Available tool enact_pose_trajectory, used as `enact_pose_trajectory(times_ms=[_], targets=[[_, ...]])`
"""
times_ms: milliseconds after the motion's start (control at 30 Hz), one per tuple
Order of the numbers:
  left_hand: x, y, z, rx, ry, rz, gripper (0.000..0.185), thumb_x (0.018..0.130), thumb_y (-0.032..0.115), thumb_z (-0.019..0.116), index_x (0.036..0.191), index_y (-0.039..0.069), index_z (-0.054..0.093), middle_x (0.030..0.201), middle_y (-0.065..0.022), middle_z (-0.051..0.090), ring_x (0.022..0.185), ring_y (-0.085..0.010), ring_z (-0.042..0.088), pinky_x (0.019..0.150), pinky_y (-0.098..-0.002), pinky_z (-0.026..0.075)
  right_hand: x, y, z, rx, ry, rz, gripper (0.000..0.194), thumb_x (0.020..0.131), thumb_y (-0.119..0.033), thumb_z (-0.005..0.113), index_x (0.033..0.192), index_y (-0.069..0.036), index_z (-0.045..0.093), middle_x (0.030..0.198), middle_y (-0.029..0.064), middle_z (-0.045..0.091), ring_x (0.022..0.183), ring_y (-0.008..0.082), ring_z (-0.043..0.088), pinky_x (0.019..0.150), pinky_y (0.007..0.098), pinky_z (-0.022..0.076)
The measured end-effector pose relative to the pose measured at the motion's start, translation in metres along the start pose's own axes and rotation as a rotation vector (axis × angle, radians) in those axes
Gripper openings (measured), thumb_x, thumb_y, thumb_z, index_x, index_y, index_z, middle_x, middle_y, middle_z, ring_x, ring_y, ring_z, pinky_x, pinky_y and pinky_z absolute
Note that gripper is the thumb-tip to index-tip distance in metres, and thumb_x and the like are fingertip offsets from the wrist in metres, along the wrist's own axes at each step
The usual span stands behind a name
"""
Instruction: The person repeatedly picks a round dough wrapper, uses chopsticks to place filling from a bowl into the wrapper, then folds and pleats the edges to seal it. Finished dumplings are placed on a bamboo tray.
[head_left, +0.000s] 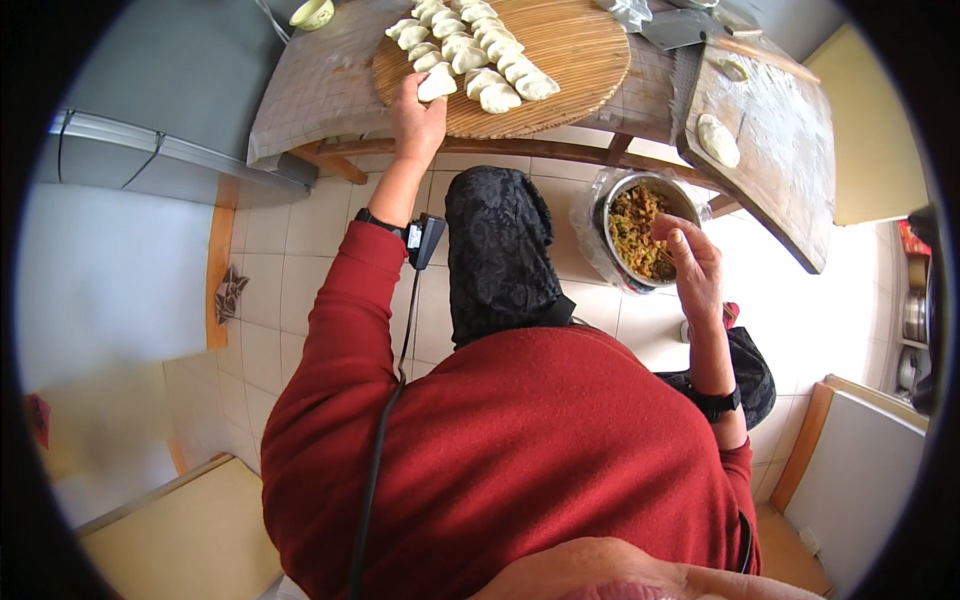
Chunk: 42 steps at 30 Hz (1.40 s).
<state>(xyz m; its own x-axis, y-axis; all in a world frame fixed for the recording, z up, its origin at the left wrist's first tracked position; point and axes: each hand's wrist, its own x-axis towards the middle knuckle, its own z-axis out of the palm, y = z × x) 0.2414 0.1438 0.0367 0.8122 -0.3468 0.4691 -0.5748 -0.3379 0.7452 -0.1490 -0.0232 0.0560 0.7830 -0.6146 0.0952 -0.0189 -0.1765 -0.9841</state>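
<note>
My left hand (420, 120) holds a folded dumpling (436, 85) at the near left rim of a round tray of woven stalks (577, 67). Rows of white dumplings (501, 97) lie on the tray beside it. Over a metal pot (694, 196) of chopped filling (634, 232) is my right hand (694, 251), its thumb and fingers bent together; whether it grips something, such as a thin utensil, cannot be told. To the right, a floured wooden board (780, 150) bears a flat dough wrapper (718, 140) and a smaller piece of dough (733, 70).
A rolling pin (765, 56) lies along the board's far edge, with a broad metal blade (671, 30) to its left. A yellow-green bowl (312, 14) stands at the table's far left. The board's corner juts out past the table, near the pot. A cable runs down my left arm.
</note>
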Motion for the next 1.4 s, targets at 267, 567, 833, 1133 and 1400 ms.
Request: enact_pose_trajectory(times_ms=[267,567,833,1133,1400], targets=[[0.008,-0.024,0.020,0.263,0.060,0.179,0.033,0.072,0.020,0.073,0.100,0.006,0.063,0.095,-0.0179,0.061,0.096,-0.0372,0.055,0.085,-0.0464,0.044,-0.010,0.010,-0.018,0.029,0.050,0.039,0.029,0.096,-0.021,0.056,0.111,0.002,0.065,0.099,0.0075,0.068,0.092,0.0134,0.062,0.085,0.0270,0.0486],[-0.017,0.055,0.009,0.102,0.101,0.453,0.045,0.080,0.012,0.073,0.118,0.001,0.053,0.107,-0.0133,0.051,0.097,-0.0235,0.052,0.080,-0.0343,0.049,0.061,0.020,-0.074,-0.392,0.342,-0.308,0.020,0.084,-0.008,0.069,0.104,-0.004,0.069,0.088,0.0048,0.065,0.083,0.0118,0.061,0.071,0.0244,0.0510],[-0.104,0.170,0.101,-0.520,-0.704,0.470,0.018,0.080,-0.001,0.066,0.097,0.002,0.062,0.091,-0.0088,0.059,0.073,-0.0159,0.061,0.067,-0.0281,0.051,0.137,0.026,-0.100,-0.784,0.263,-0.457,0.024,0.081,-0.019,0.067,0.103,-0.007,0.069,0.101,0.0147,0.066,0.098,0.0341,0.059,0.091,0.0417,0.0436],[-0.139,0.183,0.179,-0.743,-0.901,0.426,0.008,0.079,0.006,0.063,0.087,0.003,0.060,0.079,-0.0105,0.058,0.066,-0.0231,0.057,0.063,-0.0346,0.047,0.175,0.011,-0.116,-1.243,-0.051,-0.250,0.023,0.085,-0.018,0.063,0.106,-0.012,0.070,0.101,0.0098,0.068,0.101,0.0266,0.062,0.093,0.0399,0.0451],[-0.132,0.188,0.188,-0.777,-0.952,0.373,0.009,0.080,0.007,0.063,0.088,0.004,0.060,0.078,-0.0102,0.057,0.067,-0.0237,0.058,0.062,-0.0337,0.047,0.184,-0.001,-0.120,-1.155,-0.092,-0.239,0.016,0.083,-0.023,0.070,0.093,-0.011,0.070,0.093,0.0061,0.069,0.089,0.0214,0.066,0.082,0.0362,0.0517]])
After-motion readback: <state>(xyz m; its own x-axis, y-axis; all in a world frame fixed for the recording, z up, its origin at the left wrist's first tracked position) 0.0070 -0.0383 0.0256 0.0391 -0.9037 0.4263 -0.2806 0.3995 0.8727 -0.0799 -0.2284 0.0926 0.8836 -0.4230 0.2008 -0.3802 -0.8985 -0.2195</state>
